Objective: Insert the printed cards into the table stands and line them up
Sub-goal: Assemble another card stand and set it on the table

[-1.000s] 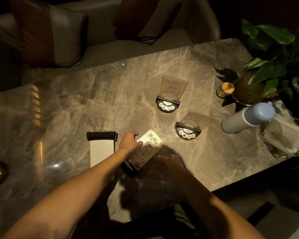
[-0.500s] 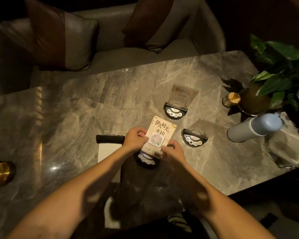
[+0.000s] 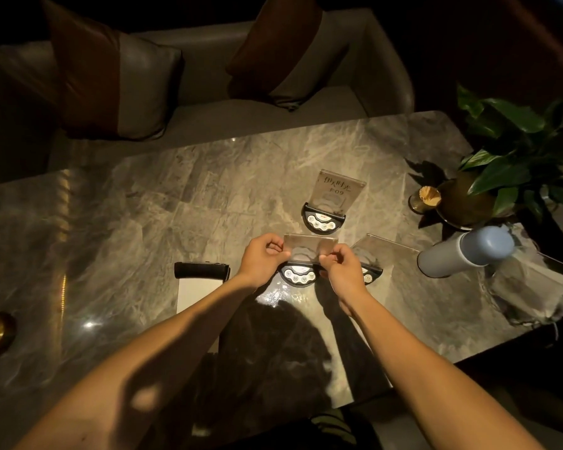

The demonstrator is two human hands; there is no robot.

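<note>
A clear acrylic table stand (image 3: 309, 251) with a black half-round button base (image 3: 299, 275) stands upright in the middle of the marble table (image 3: 143, 206). My left hand (image 3: 262, 259) pinches its left edge and my right hand (image 3: 343, 266) pinches its right edge. A second stand (image 3: 335, 193) with a printed card reading "09" stands farther back. A third stand (image 3: 382, 251) sits just right of my right hand, which partly hides its base. I cannot read any print in the stand I hold.
A black-topped white holder (image 3: 202, 280) lies left of my left arm. A pale blue bottle (image 3: 465, 251) lies on its side at the right, beside a potted plant (image 3: 501, 177), a small cup (image 3: 424, 198) and a clear bag (image 3: 530, 287). A sofa with cushions (image 3: 143, 92) is behind.
The stand was lifted from lying near the table's front edge, brought upright and set down between the holder and the third stand. Both hands now pinch its sides; the card face no longer shows.
</note>
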